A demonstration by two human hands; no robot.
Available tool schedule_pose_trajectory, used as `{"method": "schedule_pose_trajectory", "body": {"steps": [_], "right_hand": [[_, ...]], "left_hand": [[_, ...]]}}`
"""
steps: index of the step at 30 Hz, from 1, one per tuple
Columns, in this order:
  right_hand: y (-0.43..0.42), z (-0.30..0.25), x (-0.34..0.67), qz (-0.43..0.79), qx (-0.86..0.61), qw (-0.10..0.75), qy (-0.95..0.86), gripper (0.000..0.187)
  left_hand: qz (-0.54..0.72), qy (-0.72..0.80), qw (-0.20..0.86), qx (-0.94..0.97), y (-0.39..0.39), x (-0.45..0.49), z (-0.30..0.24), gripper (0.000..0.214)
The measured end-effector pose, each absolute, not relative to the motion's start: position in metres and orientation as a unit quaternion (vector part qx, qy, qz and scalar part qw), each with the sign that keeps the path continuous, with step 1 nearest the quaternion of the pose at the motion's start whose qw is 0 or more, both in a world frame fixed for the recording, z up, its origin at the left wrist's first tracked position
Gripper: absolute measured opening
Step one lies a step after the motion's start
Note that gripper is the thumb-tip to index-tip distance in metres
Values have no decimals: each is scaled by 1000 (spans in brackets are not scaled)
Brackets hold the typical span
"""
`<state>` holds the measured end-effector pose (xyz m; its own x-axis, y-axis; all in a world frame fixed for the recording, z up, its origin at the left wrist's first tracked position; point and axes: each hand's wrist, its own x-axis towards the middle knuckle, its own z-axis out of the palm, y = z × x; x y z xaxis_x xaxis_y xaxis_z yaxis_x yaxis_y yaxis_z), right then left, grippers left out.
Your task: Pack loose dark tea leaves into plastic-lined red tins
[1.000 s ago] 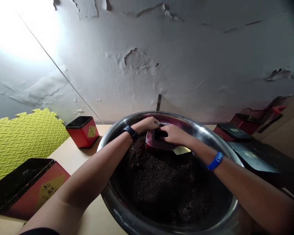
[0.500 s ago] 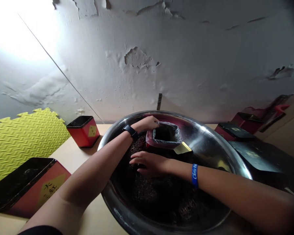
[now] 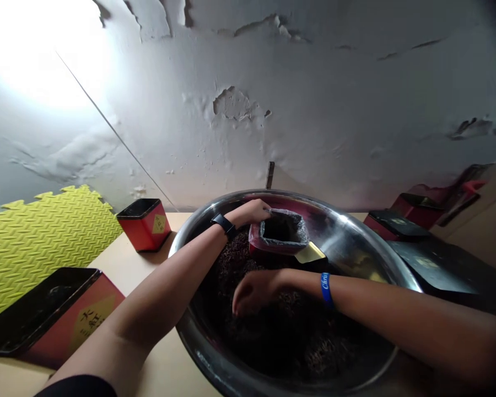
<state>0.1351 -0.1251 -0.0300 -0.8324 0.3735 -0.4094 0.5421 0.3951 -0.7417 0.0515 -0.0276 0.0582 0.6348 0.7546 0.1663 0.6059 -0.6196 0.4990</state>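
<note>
A wide steel basin [image 3: 347,220] holds dark, dry loose tea leaves [image 3: 326,353]. Inside it, towards the back, stands a red box [image 3: 256,242] lined with a clear plastic bag [image 3: 301,229]. My left hand [image 3: 254,212], with a black band on the wrist, is closed on the box's left rim and the bag's edge. In front of the box, my right hand [image 3: 254,291] is curled down among the tea leaves, fingers together; its fingertips are in shadow. A gold-coloured flat piece [image 3: 311,253] lies against the box's right side.
Two open red boxes stand left of the basin, a small one [image 3: 144,225] and a larger one [image 3: 82,325]. Dark lids [image 3: 434,267] and more red boxes [image 3: 415,208] are at the right. A yellow foam mat [image 3: 45,237] and a peeling wall [image 3: 314,110] lie beyond.
My right hand has moved down and towards me, its spread fingers now curled into the tea leaves. My left hand keeps its hold on the box rim. The view has shifted slightly.
</note>
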Motion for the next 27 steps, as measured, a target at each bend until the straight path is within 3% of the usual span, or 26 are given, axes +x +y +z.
{"method": "schedule_pose_trajectory", "body": {"steps": [3, 6, 9, 13, 17, 23, 27], "right_hand": [[-107, -35, 127, -326, 345, -102, 874, 37], [-84, -46, 111, -215, 379, -159, 886, 61], [-68, -58, 88, -177, 460, -131, 860, 74], [-64, -60, 68, -175, 496, -68, 848, 74], [-78, -43, 75, -223, 436, -18, 872, 80], [-125, -33, 109, -257, 328, 131, 900, 105], [-155, -32, 117, -147, 315, 153, 925, 88]], "left_hand": [[193, 382, 202, 881, -27, 52, 56, 24], [204, 390, 196, 876, -27, 52, 56, 23], [195, 397, 193, 876, -28, 52, 56, 21], [207, 376, 198, 881, -26, 52, 54, 19], [207, 383, 216, 874, -23, 53, 51, 17], [204, 384, 211, 875, -24, 54, 54, 19], [200, 385, 222, 873, -28, 52, 57, 18]]}}
